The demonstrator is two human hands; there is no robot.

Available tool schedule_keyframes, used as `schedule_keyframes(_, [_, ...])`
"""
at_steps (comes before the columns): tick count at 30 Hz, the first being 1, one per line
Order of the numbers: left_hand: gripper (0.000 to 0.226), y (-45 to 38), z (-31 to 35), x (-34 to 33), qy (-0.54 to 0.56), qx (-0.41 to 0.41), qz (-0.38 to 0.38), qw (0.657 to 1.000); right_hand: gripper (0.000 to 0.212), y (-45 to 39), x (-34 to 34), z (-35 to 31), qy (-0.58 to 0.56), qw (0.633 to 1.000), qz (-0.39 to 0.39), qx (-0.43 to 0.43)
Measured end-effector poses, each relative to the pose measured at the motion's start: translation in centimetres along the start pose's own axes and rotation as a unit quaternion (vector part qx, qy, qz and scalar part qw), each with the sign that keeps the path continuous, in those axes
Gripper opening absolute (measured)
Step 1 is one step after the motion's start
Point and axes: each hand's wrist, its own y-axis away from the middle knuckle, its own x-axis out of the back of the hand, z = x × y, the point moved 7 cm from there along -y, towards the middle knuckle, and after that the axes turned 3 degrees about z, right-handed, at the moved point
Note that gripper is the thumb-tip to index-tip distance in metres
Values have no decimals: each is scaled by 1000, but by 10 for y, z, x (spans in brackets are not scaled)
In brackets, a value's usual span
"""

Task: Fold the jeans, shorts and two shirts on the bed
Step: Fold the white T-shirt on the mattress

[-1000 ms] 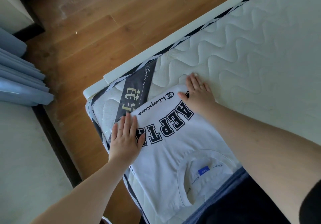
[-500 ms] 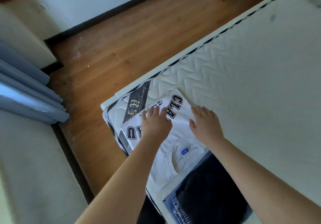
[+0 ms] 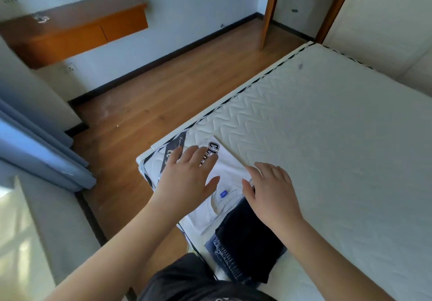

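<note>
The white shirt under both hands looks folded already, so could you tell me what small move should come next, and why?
Probably lift both hands clear. The white shirt lies flat as a neat rectangle at the mattress corner, with the left hand and right hand spread open over it, gripping nothing. Beside it sits a folded dark garment on folded denim, so little seems left.

Bare white quilted mattress (image 3: 315, 125), corner at 9 o'clock. Lying on it there: folded white shirt (image 3: 230, 171), with folded dark garment (image 3: 247, 237) and jeans (image 3: 224, 256) at 6 o'clock.
</note>
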Motion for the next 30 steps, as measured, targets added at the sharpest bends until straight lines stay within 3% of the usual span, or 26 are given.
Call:
schedule_keyframes(4, [42, 35, 12, 20, -21, -16, 12, 1000, 40, 36, 31, -5, 9, 999, 43, -27])
schedule_keyframes(7, [45, 50, 3, 21, -23, -7, 9, 1000, 35, 53, 42, -13, 5, 997, 65, -30])
schedule_keyframes(11, [46, 54, -7, 23, -16, 2, 2, 1000, 40, 62, 43, -24, 13, 999, 31, -19])
schedule_keyframes(18, [58, 39, -21, 42, -5, -59, -15, 998, 55, 62, 52, -45, 69, 991, -33, -110])
schedule_keyframes(30, [54, 39, -43, 59, 79, -220, 46, 971, 53, 101, 64, -104, 94, 954, 34, -282])
